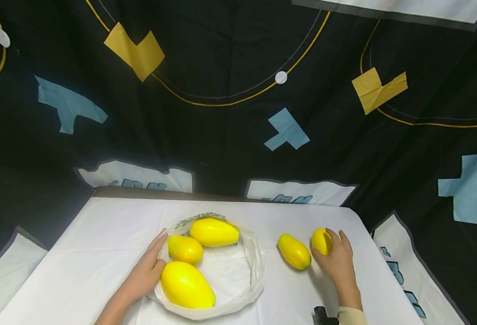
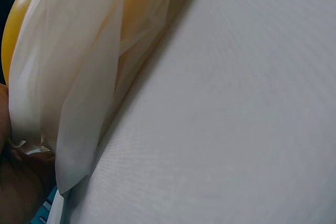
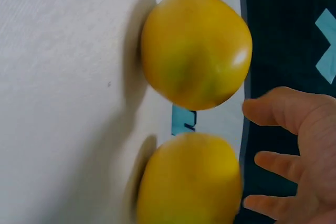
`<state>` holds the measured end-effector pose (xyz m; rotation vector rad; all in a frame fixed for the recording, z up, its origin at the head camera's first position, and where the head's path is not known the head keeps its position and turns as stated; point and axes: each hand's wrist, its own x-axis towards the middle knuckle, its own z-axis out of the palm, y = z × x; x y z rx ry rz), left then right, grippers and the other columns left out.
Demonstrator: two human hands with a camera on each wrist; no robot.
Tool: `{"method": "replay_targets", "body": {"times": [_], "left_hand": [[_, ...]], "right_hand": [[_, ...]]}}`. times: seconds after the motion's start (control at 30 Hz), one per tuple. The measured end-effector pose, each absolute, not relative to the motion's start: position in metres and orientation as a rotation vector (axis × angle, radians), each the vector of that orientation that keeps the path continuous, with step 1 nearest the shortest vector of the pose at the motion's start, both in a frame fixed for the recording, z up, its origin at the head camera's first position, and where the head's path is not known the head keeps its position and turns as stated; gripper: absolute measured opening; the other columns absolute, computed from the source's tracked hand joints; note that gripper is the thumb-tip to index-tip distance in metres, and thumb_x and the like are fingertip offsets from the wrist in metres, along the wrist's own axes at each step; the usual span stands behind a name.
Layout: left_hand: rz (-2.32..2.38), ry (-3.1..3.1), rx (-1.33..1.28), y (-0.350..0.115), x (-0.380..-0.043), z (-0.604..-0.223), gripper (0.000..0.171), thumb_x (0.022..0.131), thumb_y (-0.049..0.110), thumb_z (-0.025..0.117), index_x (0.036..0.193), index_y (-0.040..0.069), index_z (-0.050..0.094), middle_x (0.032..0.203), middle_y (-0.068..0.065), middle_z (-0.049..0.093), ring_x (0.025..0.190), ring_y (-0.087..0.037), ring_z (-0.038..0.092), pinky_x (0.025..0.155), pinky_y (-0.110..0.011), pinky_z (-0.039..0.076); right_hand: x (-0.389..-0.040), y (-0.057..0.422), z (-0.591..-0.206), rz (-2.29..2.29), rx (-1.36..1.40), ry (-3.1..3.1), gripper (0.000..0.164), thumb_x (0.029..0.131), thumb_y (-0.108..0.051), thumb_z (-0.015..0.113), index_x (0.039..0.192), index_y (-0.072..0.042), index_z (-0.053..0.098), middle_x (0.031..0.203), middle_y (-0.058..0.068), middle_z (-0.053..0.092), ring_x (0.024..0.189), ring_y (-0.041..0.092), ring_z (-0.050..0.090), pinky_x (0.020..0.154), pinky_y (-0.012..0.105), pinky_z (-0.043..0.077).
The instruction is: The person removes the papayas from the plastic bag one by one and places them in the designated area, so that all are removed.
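Left hand (image 1: 146,266) at the bag (image 1: 257,271), right hand (image 1: 338,259) at a loose fruit

Nearest the camera, at the bottom left, a bare forearm crosses the white-covered counter (image 1: 112,234) toward the left hand. Its fingers lie straight along the left side of the bag and touch the plastic; whether the thumb helps pinch the rim, I cannot tell. The bag is whitish, its mouth spread wide, with green print at the far edge. Three smooth yellow fruits sit in its left and far parts: the largest fruit (image 1: 187,285) in front, a small fruit (image 1: 185,249) just behind it, and a long fruit (image 1: 215,232) at the back.

Right of the bag and apart from it, a loose oval fruit (image 1: 294,251) lies on the counter. Just beside it is a second loose fruit (image 1: 320,240), partly hidden by the right hand. That grip is spread, thumb and fingers apart about the fruit; contact is unclear. Below, a black object (image 1: 324,317) adjoins a beige sleeve (image 1: 351,316). Farther right, a white panel (image 1: 414,253) with blue lettering hangs beside the counter, and a pale blue patch (image 1: 467,187) shows on black cloth (image 1: 417,158).
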<state>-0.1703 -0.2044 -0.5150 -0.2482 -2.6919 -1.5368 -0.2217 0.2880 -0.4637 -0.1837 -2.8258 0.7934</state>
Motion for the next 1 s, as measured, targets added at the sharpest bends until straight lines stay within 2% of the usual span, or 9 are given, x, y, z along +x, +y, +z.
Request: {"method": "replay_targets", "body": {"times": [0.3, 0.73, 1.0], "left_hand": [[-1.541, -2.7, -0.232, -0.205, -0.168, -0.517, 0.071, 0.092, -0.005, 0.043, 0.156, 0.008, 0.017, 0.163, -0.012, 0.007, 0.147, -0.038, 0.006, 0.115, -0.062, 0.013], [-1.538, -2.687, -0.245, -0.205, -0.171, -0.516, 0.07, 0.091, -0.005, 0.043, 0.156, 0.007, 0.019, 0.163, -0.01, 0.007, 0.147, -0.036, 0.007, 0.115, -0.06, 0.013], [-1.536, -2.703, -0.227, -0.205, -0.171, -0.516, 0.069, 0.092, -0.004, 0.043, 0.156, 0.008, 0.019, 0.163, -0.01, 0.008, 0.148, -0.035, 0.006, 0.116, -0.06, 0.012]], "right_hand": [[-0.22, 0.273, -0.45, 0.795, -0.171, -2.772, 0.071, 0.082, -0.025, 0.072, 0.145, -0.007, 0.043, 0.155, 0.025, 0.022, 0.137, 0.049, 0.026, 0.107, 0.067, 0.029], [-0.223, 0.253, -0.439, 0.802, -0.097, -2.783, 0.071, 0.082, -0.027, 0.073, 0.146, -0.015, 0.044, 0.158, 0.016, 0.022, 0.139, 0.044, 0.027, 0.106, 0.067, 0.03], [-0.219, 0.239, -0.435, 0.852, 0.072, -2.75, 0.073, 0.081, -0.025, 0.075, 0.147, -0.018, 0.043, 0.157, 0.012, 0.025, 0.137, 0.042, 0.031, 0.104, 0.066, 0.035]]}}
